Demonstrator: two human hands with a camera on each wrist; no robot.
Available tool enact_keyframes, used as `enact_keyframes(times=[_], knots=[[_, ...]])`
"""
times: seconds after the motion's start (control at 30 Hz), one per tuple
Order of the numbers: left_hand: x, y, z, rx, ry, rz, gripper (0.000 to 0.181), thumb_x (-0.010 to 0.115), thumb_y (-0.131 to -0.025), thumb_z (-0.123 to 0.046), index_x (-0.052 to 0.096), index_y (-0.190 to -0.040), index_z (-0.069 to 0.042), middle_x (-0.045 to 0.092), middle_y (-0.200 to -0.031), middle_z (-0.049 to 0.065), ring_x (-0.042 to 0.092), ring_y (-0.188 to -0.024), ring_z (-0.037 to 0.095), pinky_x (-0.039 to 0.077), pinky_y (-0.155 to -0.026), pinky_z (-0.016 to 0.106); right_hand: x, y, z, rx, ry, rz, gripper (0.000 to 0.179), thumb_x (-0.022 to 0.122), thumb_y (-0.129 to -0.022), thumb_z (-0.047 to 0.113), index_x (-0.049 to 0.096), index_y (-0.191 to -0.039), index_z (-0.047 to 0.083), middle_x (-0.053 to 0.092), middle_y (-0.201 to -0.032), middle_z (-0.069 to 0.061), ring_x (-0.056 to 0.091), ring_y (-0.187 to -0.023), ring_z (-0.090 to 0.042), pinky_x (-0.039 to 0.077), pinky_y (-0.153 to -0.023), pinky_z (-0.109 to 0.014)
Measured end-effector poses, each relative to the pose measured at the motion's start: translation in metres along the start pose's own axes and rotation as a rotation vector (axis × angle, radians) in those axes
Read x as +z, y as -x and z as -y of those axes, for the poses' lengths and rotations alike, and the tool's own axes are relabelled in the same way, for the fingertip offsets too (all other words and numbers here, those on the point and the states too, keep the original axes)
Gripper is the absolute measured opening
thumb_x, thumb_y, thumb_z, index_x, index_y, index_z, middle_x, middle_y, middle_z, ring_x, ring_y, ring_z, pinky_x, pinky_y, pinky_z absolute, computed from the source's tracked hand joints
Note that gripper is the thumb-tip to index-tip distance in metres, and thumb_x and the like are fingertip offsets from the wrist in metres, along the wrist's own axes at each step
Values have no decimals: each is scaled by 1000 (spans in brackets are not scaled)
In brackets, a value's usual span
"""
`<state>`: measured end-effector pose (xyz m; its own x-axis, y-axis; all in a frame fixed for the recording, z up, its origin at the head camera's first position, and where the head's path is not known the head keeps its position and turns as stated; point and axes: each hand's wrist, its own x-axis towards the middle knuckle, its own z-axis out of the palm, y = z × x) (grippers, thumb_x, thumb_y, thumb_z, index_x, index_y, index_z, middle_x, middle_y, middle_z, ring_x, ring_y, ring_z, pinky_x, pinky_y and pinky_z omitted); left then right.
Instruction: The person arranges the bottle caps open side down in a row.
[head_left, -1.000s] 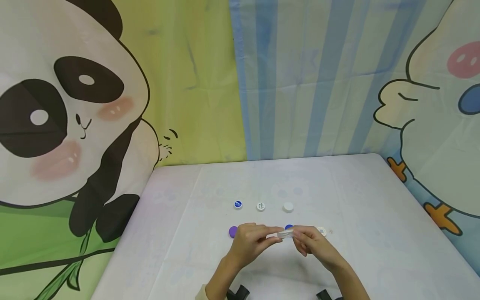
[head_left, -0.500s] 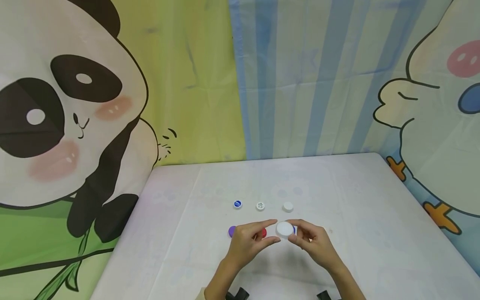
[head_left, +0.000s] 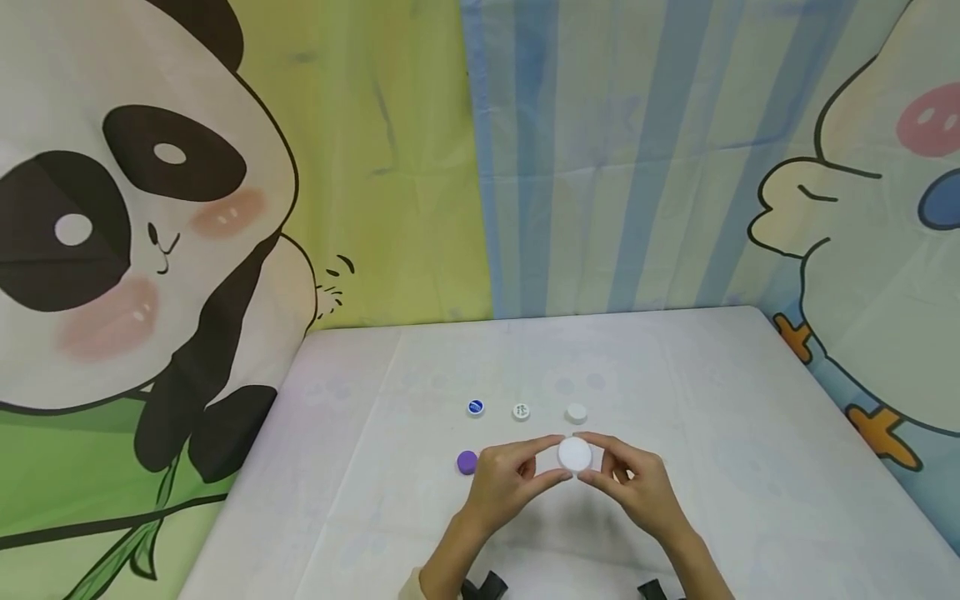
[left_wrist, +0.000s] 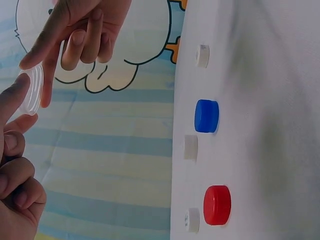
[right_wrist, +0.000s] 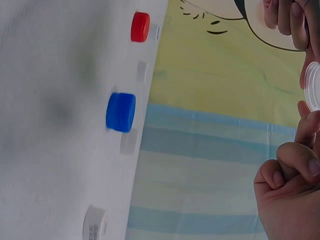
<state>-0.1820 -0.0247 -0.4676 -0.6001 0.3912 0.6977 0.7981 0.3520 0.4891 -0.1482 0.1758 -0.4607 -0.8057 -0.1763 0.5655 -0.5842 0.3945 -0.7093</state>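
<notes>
A white round bottle cap (head_left: 574,455) is held up above the table, its flat face toward the head view. My left hand (head_left: 504,486) pinches one side between thumb and forefinger. On the other side my right hand (head_left: 636,490) pinches it the same way. From the left wrist view the ribbed, translucent rim of the white bottle cap (left_wrist: 33,91) shows between the fingertips. Beneath the hands a red bottle cap (left_wrist: 217,205) and a blue bottle cap (left_wrist: 206,116) lie on the table; both are hidden in the head view.
A purple cap (head_left: 467,462) lies left of my left hand. Farther back stand a blue-topped cap (head_left: 476,407), a white cap with dark print (head_left: 521,412) and a plain white cap (head_left: 576,413). Another white cap (right_wrist: 95,223) lies to the right. Printed curtains border the white table (head_left: 750,400).
The white cap has turned from edge-on to face-on. Half a second ago my left fingers stood apart from it; now they touch its side again.
</notes>
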Motion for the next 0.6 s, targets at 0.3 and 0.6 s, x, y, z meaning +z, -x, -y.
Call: enact_keyframes(times=[0.3, 0.6], knots=[[26, -23, 13, 4, -43, 30, 38, 69, -76, -36, 66, -108, -16, 39, -49, -11, 30, -45, -5, 23, -41, 8, -19, -3, -28, -9, 168, -71, 45, 76, -68, 9, 62, -110, 17, 41, -58, 13, 30, -48, 1, 27, -41, -15], [70, -64, 33, -76, -162, 199, 37, 63, -79, -44, 65, -110, -24, 41, -51, -12, 32, -45, -2, 24, -43, 10, -48, -13, -70, 109, 393, -90, 40, 75, -72, 20, 64, -110, 22, 40, -56, 12, 29, -45, -2, 27, -41, -19]])
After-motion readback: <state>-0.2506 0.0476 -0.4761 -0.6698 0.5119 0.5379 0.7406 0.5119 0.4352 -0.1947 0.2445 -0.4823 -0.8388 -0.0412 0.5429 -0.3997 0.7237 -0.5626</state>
